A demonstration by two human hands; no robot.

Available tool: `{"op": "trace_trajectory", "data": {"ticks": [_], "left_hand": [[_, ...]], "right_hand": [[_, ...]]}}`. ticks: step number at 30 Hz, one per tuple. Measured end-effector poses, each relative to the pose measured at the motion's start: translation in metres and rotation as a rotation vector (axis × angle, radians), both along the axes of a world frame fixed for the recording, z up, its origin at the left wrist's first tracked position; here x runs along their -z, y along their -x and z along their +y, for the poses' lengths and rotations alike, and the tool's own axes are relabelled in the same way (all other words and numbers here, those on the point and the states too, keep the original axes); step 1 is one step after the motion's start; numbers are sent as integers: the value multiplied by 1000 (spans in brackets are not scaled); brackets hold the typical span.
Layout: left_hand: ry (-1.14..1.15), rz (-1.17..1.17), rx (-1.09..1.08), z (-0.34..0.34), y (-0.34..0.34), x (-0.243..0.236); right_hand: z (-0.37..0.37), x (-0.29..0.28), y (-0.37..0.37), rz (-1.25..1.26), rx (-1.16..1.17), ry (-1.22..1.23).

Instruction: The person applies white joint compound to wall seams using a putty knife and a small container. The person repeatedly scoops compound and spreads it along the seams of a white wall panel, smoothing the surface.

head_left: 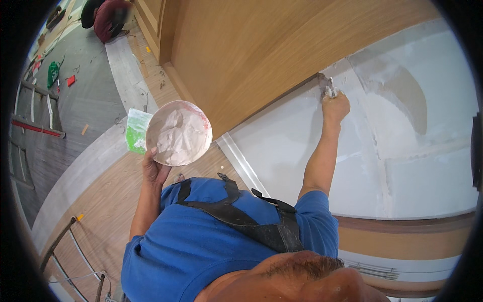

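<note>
My left hand (157,170) holds up a round tub (205,121) by its lower edge, with fingers hidden beneath it. Pale pinkish filler paste (177,132) fills the tub, its surface uneven. A flat green and white piece (137,132) shows beside the tub; whether I hold it too is hidden. On the right, my right hand (336,106) is closed around a paste-smeared putty knife (324,84). Its blade is against the white wall board (282,141), at the corner by the wood panel (282,35). Paler filler streaks (370,105) and a beige patch (410,100) mark the board.
A metal ladder (37,128) stands at the left, and another ladder frame (78,251) at lower left. Far off at upper left, a person in dark red (106,20) crouches. A green bag (53,74) and a red object (71,80) lie on the grey floor.
</note>
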State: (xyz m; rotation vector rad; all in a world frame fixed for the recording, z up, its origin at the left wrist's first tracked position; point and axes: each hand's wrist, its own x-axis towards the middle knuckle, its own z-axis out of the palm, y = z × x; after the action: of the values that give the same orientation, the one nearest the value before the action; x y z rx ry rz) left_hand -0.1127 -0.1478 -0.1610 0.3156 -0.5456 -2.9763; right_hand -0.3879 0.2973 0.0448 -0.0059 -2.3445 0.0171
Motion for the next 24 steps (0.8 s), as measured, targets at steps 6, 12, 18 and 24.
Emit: {"op": "trace_trajectory", "data": {"ticks": [6,12,18,24], "left_hand": [[-5,-2,-7,-1,-1,3],[-8,22,7,-2,0,3],[-17,25,33,-2,1,3],[-5,14,46,-4,-1,3]], "right_hand": [[1,-19,1,57,-20,-48],[-3,-42,0,133,-45,-23],[-3,-54,1,132,-36,94],[4,-50,-4,316,-126,155]]}}
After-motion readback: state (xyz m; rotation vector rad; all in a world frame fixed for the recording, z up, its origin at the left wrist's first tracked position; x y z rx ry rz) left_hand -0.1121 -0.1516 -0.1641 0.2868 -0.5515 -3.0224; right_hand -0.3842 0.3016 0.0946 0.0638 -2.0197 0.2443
